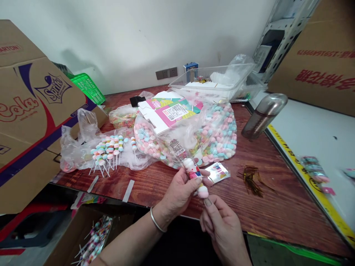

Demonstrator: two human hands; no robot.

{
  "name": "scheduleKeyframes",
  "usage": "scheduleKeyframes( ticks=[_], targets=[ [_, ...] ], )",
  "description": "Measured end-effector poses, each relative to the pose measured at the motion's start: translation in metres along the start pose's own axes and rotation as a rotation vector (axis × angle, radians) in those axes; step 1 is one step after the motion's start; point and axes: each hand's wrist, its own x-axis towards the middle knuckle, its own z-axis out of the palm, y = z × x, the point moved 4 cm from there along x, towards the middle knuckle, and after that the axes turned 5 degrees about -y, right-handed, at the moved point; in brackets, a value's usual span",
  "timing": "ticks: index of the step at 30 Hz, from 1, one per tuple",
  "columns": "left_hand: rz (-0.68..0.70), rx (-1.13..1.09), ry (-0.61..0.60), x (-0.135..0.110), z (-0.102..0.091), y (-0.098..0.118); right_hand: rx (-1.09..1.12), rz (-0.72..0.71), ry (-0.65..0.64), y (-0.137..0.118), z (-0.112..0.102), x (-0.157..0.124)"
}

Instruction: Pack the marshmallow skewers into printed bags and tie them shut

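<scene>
White-and-pink marshmallow candy [192, 171] is just in front of the big candy bag [223, 127]; the left hand [179, 190] pinches it between thumb and fingers, and the right hand's fingers [213, 213] pinch its lower end. Marshmallow lollipops [108, 148] lie left of the bag, a steel flask [263, 116] right.

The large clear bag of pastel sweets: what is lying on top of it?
A printed carton with a code label lies on the bag. Pastel sweets show on both sides of it; whatever is beneath the carton is covered and cannot be seen.
</scene>
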Motion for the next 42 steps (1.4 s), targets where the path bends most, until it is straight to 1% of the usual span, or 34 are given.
scheduleKeyframes(
  ticks=[3, 7, 12, 14, 18, 19, 21, 23, 24, 26, 28, 30, 34, 37, 40, 42],
  targets=[
    [0.026, -0.03, 0.004, -0.002, 0.004, -0.003, -0.118, -0.044, 0.02, -0.003, 0.002, -0.002],
    [0.06, -0.098, -0.001, -0.006, 0.009, -0.004, -0.289, -0.092, 0.077, -0.01, 0.002, -0.007],
    [0.092, -0.044, 0.066, -0.005, 0.009, -0.006, -0.476, -0.206, 0.128, -0.015, 0.003, -0.011],
    [0.099, -0.045, 0.072, -0.005, 0.009, -0.008, -0.523, -0.252, 0.154, -0.015, 0.004, -0.012],
    [0.075, -0.118, 0.057, -0.006, 0.01, -0.008, -0.567, -0.313, 0.175, -0.018, 0.009, -0.013],
    [0.063, -0.144, 0.034, -0.005, 0.01, -0.006, -0.571, -0.314, 0.178, -0.019, 0.009, -0.013],
    [0.048, -0.201, -0.049, -0.004, 0.011, 0.001, -0.561, -0.297, 0.178, -0.022, 0.009, -0.014],
    [0.04, -0.273, -0.129, 0.0, 0.011, 0.01, -0.522, -0.255, 0.148, -0.022, 0.009, -0.014],
    [0.028, -0.311, -0.144, 0.003, 0.011, 0.014, -0.497, -0.233, 0.129, -0.022, 0.009, -0.014],
    [-0.001, -0.369, -0.119, 0.008, 0.009, 0.018, -0.453, -0.199, 0.098, -0.019, 0.008, -0.013],
    [-0.019, -0.375, -0.063, 0.012, 0.009, 0.016, -0.433, -0.181, 0.092, -0.017, 0.007, -0.012],
    [-0.037, -0.35, -0.029, 0.012, 0.012, 0.01, -0.441, -0.189, 0.093, -0.017, 0.007, -0.009],
    [-0.076, -0.347, -0.007, 0.009, 0.016, -0.001, -0.514, -0.234, 0.079, -0.02, 0.006, -0.004],
    [-0.056, -0.412, 0.026, 0.011, 0.011, -0.001, -0.625, -0.28, 0.146, -0.023, 0.001, -0.003],
    [-0.036, -0.438, 0.031, 0.013, 0.006, 0.001, -0.717, -0.385, 0.234, -0.025, -0.003, -0.006],
    [-0.028, -0.424, 0.013, 0.013, 0.006, 0.001, -0.704, -0.388, 0.212, -0.024, -0.004, -0.006]
  ],
)
